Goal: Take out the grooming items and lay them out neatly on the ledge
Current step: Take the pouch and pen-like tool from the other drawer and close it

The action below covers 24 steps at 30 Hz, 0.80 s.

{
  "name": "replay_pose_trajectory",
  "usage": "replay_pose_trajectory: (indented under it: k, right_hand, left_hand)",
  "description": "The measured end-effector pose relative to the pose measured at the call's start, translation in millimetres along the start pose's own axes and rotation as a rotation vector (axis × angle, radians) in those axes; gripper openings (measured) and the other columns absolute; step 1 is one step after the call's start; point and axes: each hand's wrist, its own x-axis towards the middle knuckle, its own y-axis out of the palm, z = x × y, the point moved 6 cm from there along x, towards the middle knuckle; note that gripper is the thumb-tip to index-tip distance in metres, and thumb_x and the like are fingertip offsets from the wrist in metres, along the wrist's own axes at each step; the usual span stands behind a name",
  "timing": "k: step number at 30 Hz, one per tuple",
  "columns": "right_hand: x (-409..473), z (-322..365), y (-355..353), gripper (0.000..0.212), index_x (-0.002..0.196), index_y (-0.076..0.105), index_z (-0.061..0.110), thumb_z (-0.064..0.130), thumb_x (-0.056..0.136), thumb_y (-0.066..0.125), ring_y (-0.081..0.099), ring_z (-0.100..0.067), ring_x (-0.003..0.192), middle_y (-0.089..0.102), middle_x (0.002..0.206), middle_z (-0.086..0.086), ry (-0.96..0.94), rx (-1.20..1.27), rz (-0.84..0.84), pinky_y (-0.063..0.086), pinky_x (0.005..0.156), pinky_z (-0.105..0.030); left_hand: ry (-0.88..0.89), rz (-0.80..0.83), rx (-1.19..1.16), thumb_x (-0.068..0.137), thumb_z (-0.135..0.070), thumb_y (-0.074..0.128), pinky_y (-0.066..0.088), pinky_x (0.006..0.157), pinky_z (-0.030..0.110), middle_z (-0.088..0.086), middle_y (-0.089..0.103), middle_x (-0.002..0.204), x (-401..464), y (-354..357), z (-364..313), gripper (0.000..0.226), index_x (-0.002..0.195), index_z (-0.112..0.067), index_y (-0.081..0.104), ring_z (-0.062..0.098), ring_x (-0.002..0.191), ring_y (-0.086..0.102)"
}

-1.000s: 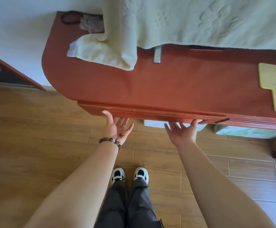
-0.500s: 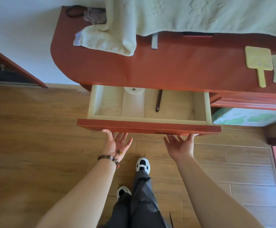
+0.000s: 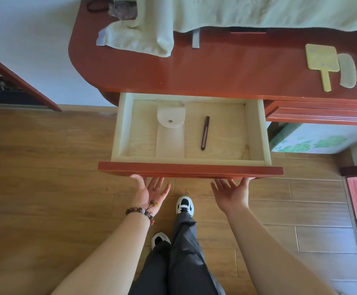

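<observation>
The drawer [image 3: 190,169] is pulled well out from under the red-brown ledge [image 3: 226,69], and both hands are tucked palm-up under its front panel. The left hand [image 3: 150,192] is seen with a bead bracelet [image 3: 140,211] at the wrist, fingers spread and fairly straight, tips hidden under the bottom edge of the drawer front. Same deal with the right hand [image 3: 231,192]: fingers splayed, nothing wrapped or pinched, tips up against the underside of the panel. So nothing is actually gripped by either hand, the wood is just touched from below.

Inside the pale wooden drawer two things can be made out: a whitish pouch [image 3: 170,133] with a rounded flap and a little snap button, laid flat left of the middle, and a slim dark brown stick-like item [image 3: 205,133] just to its right, lying lengthwise, apart from the pouch. What the stick really is can't be told.

Up on the ledge, a yellow paddle-shaped hand mirror [image 3: 322,60] and a pale green curved comb-like piece [image 3: 347,71] are parked side by side at the right end. A light green towel [image 3: 143,39] is draped over the left part. Dark trousers and black-and-white sneakers [image 3: 185,205] are visible below on the wood-look floor [image 3: 35,167].
</observation>
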Motion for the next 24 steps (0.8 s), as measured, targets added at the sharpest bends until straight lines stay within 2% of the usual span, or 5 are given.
replay_pose_trajectory:
  k: [8, 11, 15, 20, 24]
  right_hand:
    - [-7.1, -2.4, -13.9, 0.083, 0.147, 0.026, 0.014, 0.069, 0.086, 0.04, 0.035, -0.027, 0.138, 0.037, 0.148, -0.015, 0.0, -0.073, 0.019, 0.022, 0.116, -0.045]
    - [-19.4, 2.3, -18.1, 0.065, 0.144, 0.031, 0.009, 0.051, 0.096, 0.039, 0.046, -0.029, 0.127, 0.045, 0.141, -0.017, 0.005, -0.215, -0.01, 0.031, 0.11, -0.044]
    - [-55.9, 13.0, -19.7, 0.041, 0.119, 0.054, -0.001, 0.033, 0.098, 0.047, 0.062, -0.029, 0.101, 0.062, 0.115, -0.02, -0.028, -0.572, -0.026, 0.044, 0.096, -0.042]
    - [-107.8, 29.0, 15.3, 0.025, 0.1, 0.063, 0.0, 0.023, 0.095, 0.055, 0.068, -0.029, 0.084, 0.07, 0.092, -0.018, -0.083, -0.853, 0.12, 0.054, 0.08, -0.039]
    - [-110.7, 50.1, 75.2, 0.017, 0.096, 0.064, 0.003, 0.019, 0.092, 0.058, 0.068, -0.022, 0.074, 0.07, 0.084, -0.013, -0.255, -0.999, 0.18, 0.055, 0.072, -0.035]
  left_hand:
    - [0.018, -0.003, 0.181, 0.057, -0.065, 0.053, 0.04, 0.102, 0.052, 0.007, 0.044, 0.142, -7.4, -16.2, 1.5, 0.096, 0.139, -0.019, 0.034, 0.028, 0.13, 0.044]
    - [-0.004, 0.004, 0.586, 0.067, -0.066, 0.043, 0.045, 0.098, 0.048, 0.007, 0.054, 0.129, -18.2, -17.8, -0.1, 0.083, 0.133, -0.015, 0.041, 0.026, 0.12, 0.053]
    - [-0.055, 0.104, 1.087, 0.079, -0.041, 0.055, 0.049, 0.095, 0.042, 0.01, 0.064, 0.117, -54.1, -2.3, 2.1, 0.049, 0.117, -0.01, 0.056, 0.022, 0.107, 0.061]
    - [0.224, 0.349, 1.218, 0.093, -0.022, 0.052, 0.054, 0.088, 0.038, 0.009, 0.07, 0.104, -103.0, 71.2, -5.6, 0.02, 0.109, -0.014, 0.063, 0.021, 0.097, 0.068]
    - [0.551, 0.306, 1.412, 0.092, -0.029, 0.057, 0.054, 0.081, 0.03, -0.001, 0.07, 0.099, -93.1, 136.5, -10.9, 0.017, 0.101, -0.018, 0.066, 0.014, 0.093, 0.067]
